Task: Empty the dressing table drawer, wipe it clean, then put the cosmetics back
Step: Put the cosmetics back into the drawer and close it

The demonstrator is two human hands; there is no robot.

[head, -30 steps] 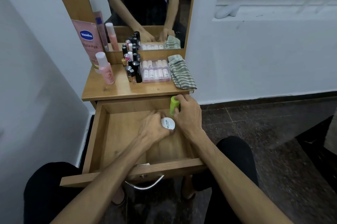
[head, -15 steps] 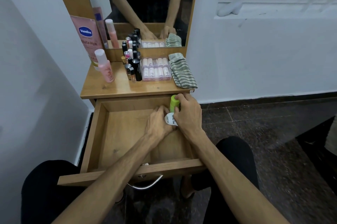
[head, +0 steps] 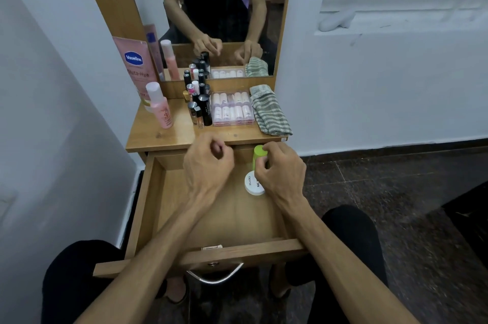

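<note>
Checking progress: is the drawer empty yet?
No. The open drawer holds a white jar and a green bottle gripped by the right hand.

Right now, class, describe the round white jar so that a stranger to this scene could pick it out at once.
Find the wooden dressing table under the mirror, then its open drawer pulled towards the person. At the drawer's back right, beside the right hand, a flat round white jar sits just below a bright green bottle. It is the only white, disc-shaped thing in the drawer, with dark lettering on its lid.

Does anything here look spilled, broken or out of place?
Nothing spilled or broken. The striped cloth hangs slightly over the tabletop's right edge, and the white jar in the drawer is tipped on its edge.
</note>
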